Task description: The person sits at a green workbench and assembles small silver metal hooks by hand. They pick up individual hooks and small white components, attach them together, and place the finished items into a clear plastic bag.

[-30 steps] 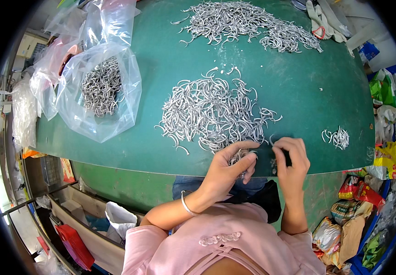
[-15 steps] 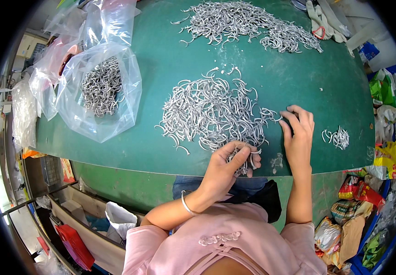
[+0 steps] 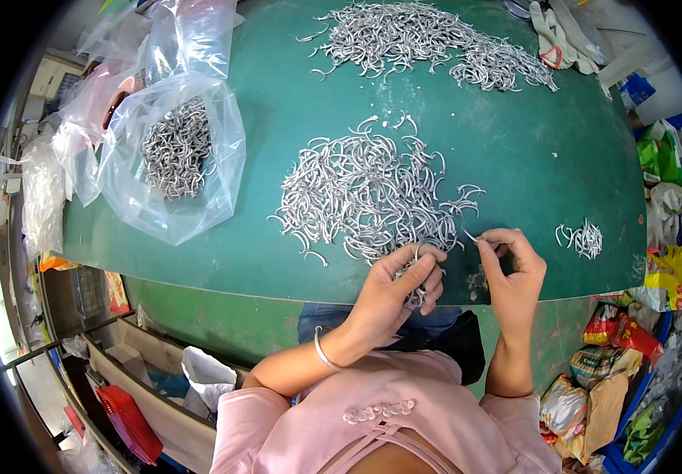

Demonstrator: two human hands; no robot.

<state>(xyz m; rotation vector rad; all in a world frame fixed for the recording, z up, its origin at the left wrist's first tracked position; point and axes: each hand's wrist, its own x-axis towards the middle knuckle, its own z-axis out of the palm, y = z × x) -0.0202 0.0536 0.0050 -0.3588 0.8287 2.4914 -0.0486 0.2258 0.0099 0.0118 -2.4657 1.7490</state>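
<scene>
Many curved silvery metal pieces lie in a loose pile (image 3: pixel 357 193) in the middle of the green table. My left hand (image 3: pixel 404 286) is closed round a bunch of these curved metal pieces (image 3: pixel 415 299), at the pile's near edge. To the right of it, my right hand (image 3: pixel 512 265) pinches a single curved metal piece (image 3: pixel 471 235) between thumb and fingertips, just above the table. A small group of the same pieces (image 3: pixel 584 238) lies farther right. Whether the bunch in my left palm is linked together cannot be seen.
A clear plastic bag (image 3: pixel 222 186) with darker curved pieces stands at the left. A larger heap (image 3: pixel 404 39) lies at the far side, with white gloves (image 3: pixel 558 39) beyond its right end. The table's near edge (image 3: pixel 222 292) runs just before me; packed bags (image 3: pixel 578 403) stand at the lower right.
My right hand has moved back toward me from the pile's right edge, now with one curved metal piece in its fingertips. My left hand stays nearly in place.
</scene>
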